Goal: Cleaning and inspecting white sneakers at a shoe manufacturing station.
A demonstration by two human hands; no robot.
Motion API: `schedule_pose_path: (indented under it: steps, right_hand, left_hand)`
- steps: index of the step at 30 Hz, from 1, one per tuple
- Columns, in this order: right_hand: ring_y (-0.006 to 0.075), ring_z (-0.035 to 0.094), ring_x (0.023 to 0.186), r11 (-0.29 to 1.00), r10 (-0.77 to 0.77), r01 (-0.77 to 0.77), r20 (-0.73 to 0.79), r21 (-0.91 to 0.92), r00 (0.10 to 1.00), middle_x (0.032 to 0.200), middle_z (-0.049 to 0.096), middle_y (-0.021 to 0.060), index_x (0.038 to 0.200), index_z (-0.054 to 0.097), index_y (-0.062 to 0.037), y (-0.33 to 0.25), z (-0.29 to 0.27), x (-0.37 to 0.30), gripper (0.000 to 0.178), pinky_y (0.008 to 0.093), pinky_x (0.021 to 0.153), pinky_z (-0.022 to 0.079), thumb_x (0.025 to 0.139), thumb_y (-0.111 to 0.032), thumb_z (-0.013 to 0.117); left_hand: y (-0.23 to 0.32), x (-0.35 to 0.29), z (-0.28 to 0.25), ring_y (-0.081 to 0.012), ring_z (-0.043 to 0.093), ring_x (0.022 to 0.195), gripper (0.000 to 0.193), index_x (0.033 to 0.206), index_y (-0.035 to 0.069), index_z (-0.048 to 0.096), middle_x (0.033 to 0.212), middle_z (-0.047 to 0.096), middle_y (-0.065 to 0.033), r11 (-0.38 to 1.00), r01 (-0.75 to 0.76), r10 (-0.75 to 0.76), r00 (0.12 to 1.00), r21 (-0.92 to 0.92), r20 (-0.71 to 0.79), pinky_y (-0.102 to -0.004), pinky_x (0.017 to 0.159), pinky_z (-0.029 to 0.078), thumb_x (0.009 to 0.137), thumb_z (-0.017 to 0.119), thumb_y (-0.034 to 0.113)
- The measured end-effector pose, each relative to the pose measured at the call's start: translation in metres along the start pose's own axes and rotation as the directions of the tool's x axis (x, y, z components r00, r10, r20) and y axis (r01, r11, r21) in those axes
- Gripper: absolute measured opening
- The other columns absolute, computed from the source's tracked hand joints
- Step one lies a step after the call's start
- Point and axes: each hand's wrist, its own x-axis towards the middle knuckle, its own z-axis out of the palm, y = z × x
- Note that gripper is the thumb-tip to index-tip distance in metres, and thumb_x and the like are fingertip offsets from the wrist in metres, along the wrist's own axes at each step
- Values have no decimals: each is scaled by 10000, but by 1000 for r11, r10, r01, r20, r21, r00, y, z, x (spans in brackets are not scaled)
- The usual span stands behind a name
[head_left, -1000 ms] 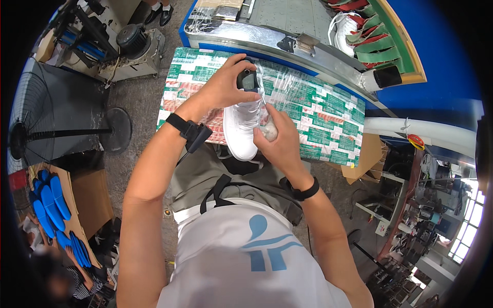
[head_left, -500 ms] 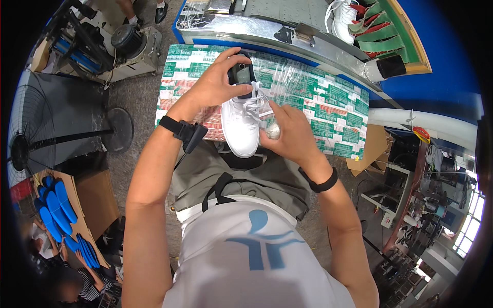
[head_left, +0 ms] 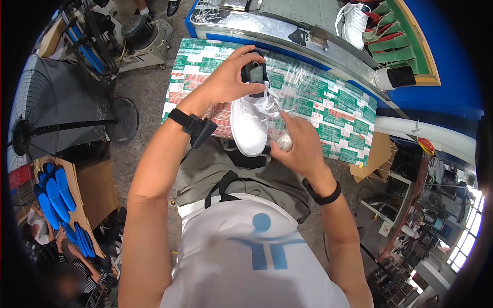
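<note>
A white lace-up sneaker (head_left: pixel 249 128) rests on the stack wrapped in clear film, its toe toward my body. In its opening shows a dark last-like insert (head_left: pixel 255 76) with a small hole near the heel end. My left hand (head_left: pixel 224 81) is closed round the heel and collar, fingers at the back and thumb over the tongue area. Loose white laces (head_left: pixel 271 105) hang over the shoe's right side. Beside them my right hand (head_left: pixel 303 146) is closed on a whitish crumpled wad (head_left: pixel 284 142), with its index finger near the laces.
The film-wrapped stack (head_left: pixel 334 120) has green and white printing. Beyond it runs a metal-edged conveyor (head_left: pixel 277 38), with another white sneaker (head_left: pixel 354 25) beside green and red flaps (head_left: pixel 393 43). At left are a floor fan (head_left: pixel 23 134) and several blue insoles (head_left: pixel 54 197) near other people.
The whole view has shifted slightly, so things appear farther right. My right hand has moved a little toward the toe with the wad. My left hand keeps its hold on the sneaker.
</note>
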Motion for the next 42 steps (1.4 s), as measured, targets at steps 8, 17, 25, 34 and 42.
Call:
schedule_pose_path:
  steps: [8, 17, 25, 34, 42]
  right_hand:
    - [408, 693, 1002, 990, -38, 66, 207, -127, 978, 1077, 706, 206, 1433, 679, 52, 32, -34, -13, 775, 525, 954, 557, 772, -282, 907]
    - [372, 684, 986, 981, -27, 17, 51, 194, 998, 1074, 699, 166, 1542, 632, 24, -38, -9, -39, 910, 473, 898, 547, 719, -257, 900]
    - [392, 673, 966, 991, -93, 97, -49, 90, 994, 1065, 675, 184, 1499, 638, 27, -31, 42, 9, 840, 489, 866, 543, 739, -215, 898]
    - [402, 685, 925, 911, -66, -26, 208, 411, 976, 986, 673, 178, 1400, 678, 27, -79, 51, 5, 766, 506, 843, 557, 765, -336, 907]
    - [390, 703, 988, 984, 0, -3, 20, 179, 1000, 1059, 702, 188, 1454, 681, 20, -47, 21, 9, 803, 517, 905, 568, 740, -282, 891]
  left_hand:
    - [4, -9, -3, -380, 462, 1602, 664, 1495, 170, 690, 1784, 393, -155, 998, 61, -60, 998, 26, -24, -463, 1071, 590, 889, 957, 206]
    - [4, -2, -3, -394, 446, 1607, 681, 1499, 167, 680, 1778, 374, -167, 996, 16, -17, 1000, 84, 7, -505, 1252, 474, 883, 965, 218]
    - [-1, -1, 3, -422, 492, 1565, 696, 1476, 141, 685, 1766, 379, -214, 998, -21, 22, 1000, 62, -21, -498, 1218, 509, 862, 976, 297]
    - [-1, 0, 2, -399, 442, 1607, 680, 1475, 150, 686, 1760, 386, -197, 999, -8, 8, 1000, 42, -4, -497, 1257, 464, 873, 982, 263]
    - [1, -3, -1, -407, 445, 1602, 682, 1488, 172, 682, 1772, 369, -191, 999, -6, 7, 1000, 46, -8, -511, 1257, 463, 880, 975, 273]
